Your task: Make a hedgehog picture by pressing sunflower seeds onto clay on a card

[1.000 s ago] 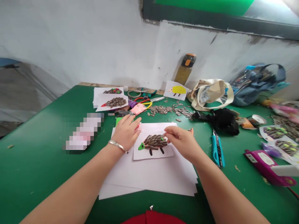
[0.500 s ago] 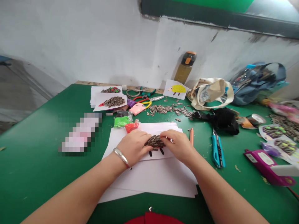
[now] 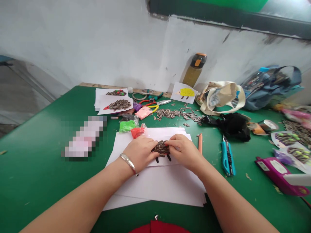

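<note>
A cluster of striped seeds [image 3: 161, 147] covers a hedgehog shape with black legs on white paper [image 3: 155, 181] in front of me. Along the cluster's left side lies my left hand [image 3: 140, 151], fingers apart, thumb and fingertips touching its edge. My right hand [image 3: 181, 149] is closed at the right end of the seeds, fingertips pressed together. Whatever it pinches is too small to make out; a bit of red shows by its fingertips. Just behind my left hand are a red clay packet [image 3: 138, 131] and a green one [image 3: 127, 125].
Loose seeds [image 3: 167, 113], pliers [image 3: 164, 102] and finished seed pictures [image 3: 119, 105] lie at the back. To the right are an orange stick [image 3: 200, 144], a blue cutter [image 3: 227, 157], a black cloth item [image 3: 234, 126] and a magenta glue gun [image 3: 279, 174]. A bottle [image 3: 194, 69] leans on the wall.
My right hand has shifted slightly left over the right end of the seeds. My left hand stays at the cluster's left side. The whole view has moved slightly.
</note>
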`<state>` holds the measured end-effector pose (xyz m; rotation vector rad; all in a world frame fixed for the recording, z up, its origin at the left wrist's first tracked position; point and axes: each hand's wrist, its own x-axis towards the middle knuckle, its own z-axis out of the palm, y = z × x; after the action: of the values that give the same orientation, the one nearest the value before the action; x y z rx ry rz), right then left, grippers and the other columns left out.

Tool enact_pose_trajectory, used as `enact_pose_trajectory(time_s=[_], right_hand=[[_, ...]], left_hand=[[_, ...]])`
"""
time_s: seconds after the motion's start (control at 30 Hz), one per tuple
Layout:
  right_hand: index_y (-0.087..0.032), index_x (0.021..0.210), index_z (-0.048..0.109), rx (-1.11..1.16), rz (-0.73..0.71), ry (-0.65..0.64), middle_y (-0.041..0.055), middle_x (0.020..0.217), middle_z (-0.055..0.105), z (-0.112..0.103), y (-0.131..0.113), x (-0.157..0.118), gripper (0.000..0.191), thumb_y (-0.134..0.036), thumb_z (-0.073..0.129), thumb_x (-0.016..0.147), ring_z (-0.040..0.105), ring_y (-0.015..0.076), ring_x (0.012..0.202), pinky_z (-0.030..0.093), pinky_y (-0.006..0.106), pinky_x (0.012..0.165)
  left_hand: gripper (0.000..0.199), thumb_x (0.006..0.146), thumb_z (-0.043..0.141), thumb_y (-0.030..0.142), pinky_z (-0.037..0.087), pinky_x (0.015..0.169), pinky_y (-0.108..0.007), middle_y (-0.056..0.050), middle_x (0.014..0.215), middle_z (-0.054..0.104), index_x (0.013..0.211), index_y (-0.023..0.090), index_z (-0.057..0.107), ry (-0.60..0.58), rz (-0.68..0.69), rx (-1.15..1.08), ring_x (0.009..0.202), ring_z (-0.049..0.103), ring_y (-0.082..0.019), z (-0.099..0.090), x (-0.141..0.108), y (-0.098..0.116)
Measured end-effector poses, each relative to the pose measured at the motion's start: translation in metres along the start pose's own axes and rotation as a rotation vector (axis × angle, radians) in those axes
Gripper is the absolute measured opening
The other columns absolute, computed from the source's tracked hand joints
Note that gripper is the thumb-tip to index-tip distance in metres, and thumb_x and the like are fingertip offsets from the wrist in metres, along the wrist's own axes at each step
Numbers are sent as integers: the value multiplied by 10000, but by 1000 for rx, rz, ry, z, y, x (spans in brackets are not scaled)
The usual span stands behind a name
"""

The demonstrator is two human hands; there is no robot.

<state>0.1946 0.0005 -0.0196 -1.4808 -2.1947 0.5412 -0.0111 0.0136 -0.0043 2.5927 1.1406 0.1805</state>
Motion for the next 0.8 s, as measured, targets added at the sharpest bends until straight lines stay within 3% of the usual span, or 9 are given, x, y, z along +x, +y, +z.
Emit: enact_pose_trajectory(time_s=[0.23, 0.53, 0.8], right_hand=[[-255, 818, 766, -30, 46, 11, 28, 879, 664, -10, 0, -2, 387, -60, 436, 766, 593, 167, 861, 435, 268, 777], [-220, 859, 750, -81, 12, 24, 44, 863, 663, -4, -2, -3, 285, -132, 478, 862, 589, 173, 863, 442, 264, 776], [-192, 858, 724, -99, -54, -35, 52, 840, 676, -1, -10, -2, 270, -94, 473, 863, 584, 184, 839, 430, 276, 759]], left_hand=[[180, 911, 553, 325, 421, 782, -346, -56, 888, 669, 877, 167, 634, -8, 8, -3, 839, 588, -216, 0, 1, 0], [190, 892, 584, 304, 428, 839, -364, -66, 958, 685, 1000, 161, 646, 9, 3, -11, 909, 599, -230, 0, 0, 1], [165, 891, 585, 297, 430, 813, -353, -57, 933, 685, 973, 167, 645, 9, 7, -12, 882, 600, -221, 0, 0, 2]])
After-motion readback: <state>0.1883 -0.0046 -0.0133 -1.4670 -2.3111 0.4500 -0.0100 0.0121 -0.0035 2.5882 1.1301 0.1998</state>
